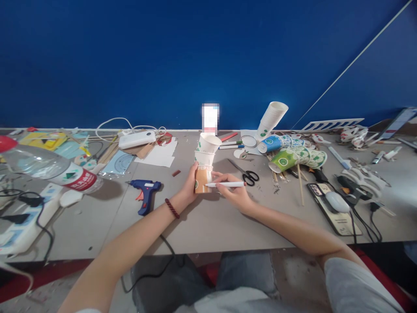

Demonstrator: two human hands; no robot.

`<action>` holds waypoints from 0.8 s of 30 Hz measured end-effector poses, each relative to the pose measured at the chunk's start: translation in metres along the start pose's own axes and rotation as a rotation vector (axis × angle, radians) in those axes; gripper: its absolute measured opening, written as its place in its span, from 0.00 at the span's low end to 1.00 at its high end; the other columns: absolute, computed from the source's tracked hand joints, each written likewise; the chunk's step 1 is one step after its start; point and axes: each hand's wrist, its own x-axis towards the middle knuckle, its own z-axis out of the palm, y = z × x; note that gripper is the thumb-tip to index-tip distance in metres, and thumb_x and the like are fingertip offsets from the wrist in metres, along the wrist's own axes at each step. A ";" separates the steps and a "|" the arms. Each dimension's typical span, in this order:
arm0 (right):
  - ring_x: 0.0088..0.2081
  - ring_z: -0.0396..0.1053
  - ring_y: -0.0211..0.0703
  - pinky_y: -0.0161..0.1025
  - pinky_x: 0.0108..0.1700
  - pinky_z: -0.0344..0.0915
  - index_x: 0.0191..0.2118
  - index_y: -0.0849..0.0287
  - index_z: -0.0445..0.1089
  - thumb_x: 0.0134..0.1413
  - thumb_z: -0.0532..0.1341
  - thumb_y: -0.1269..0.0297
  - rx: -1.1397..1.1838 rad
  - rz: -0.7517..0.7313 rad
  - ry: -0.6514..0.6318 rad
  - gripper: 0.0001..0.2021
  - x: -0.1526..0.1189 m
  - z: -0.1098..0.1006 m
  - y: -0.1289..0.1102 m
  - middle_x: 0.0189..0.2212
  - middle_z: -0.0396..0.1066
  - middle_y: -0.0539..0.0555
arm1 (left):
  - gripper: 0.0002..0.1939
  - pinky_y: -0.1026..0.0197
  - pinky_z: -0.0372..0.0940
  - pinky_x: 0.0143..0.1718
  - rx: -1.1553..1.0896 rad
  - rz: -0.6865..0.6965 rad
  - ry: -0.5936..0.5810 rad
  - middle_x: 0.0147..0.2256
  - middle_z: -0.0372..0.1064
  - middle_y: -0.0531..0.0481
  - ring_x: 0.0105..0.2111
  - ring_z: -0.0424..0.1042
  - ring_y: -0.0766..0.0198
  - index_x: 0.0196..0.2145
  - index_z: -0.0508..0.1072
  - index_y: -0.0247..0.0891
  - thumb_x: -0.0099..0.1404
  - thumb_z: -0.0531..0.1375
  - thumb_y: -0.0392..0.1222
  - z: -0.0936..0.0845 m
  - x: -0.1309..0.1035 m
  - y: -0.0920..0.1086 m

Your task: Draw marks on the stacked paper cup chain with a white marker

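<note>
- Far to your left hand's left, a power strip (41, 219) and a water bottle (54, 164) take up the grey tabletop (224, 230).
- Just left of your left hand lies a blue glue gun (148, 195).
- Your left hand (190, 186) curls around the lower part of the paper cup stack (204, 157), which stands between your hands; beyond it rises a blue wall (156, 56).
- Your right hand (233, 191) pinches a white marker (233, 184), tip at the orange cup.
- Beyond your right hand lie black scissors (250, 177).
- Farther right of it, a phone (347, 225) lies under a mouse (338, 202).
</note>
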 end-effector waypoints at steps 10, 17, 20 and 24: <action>0.62 0.67 0.61 0.53 0.54 0.68 0.28 0.54 0.72 0.53 0.66 0.62 -0.030 0.009 -0.104 0.06 -0.001 -0.001 -0.010 0.31 0.78 0.57 | 0.25 0.63 0.66 0.25 0.030 0.008 0.004 0.23 0.73 0.46 0.21 0.71 0.63 0.33 0.76 0.33 0.68 0.53 0.59 -0.003 0.001 0.000; 0.59 0.71 0.58 0.55 0.56 0.67 0.33 0.55 0.72 0.57 0.65 0.57 0.042 -0.029 -0.051 0.08 0.000 0.000 -0.005 0.32 0.78 0.56 | 0.26 0.62 0.67 0.26 0.003 -0.032 0.004 0.24 0.74 0.46 0.22 0.73 0.62 0.32 0.76 0.33 0.71 0.49 0.56 0.001 -0.002 0.002; 0.57 0.72 0.57 0.55 0.55 0.68 0.35 0.55 0.73 0.58 0.64 0.56 0.013 -0.025 -0.016 0.08 0.000 0.000 -0.001 0.39 0.79 0.58 | 0.26 0.62 0.67 0.26 0.003 -0.051 -0.011 0.25 0.75 0.45 0.23 0.73 0.61 0.33 0.76 0.33 0.71 0.49 0.56 0.000 -0.002 0.002; 0.57 0.72 0.57 0.55 0.55 0.68 0.35 0.55 0.72 0.58 0.64 0.59 0.014 -0.048 -0.028 0.06 0.000 0.000 -0.002 0.35 0.79 0.57 | 0.26 0.61 0.68 0.27 0.009 -0.032 -0.018 0.25 0.75 0.45 0.23 0.74 0.60 0.34 0.77 0.33 0.70 0.50 0.58 -0.003 0.001 0.000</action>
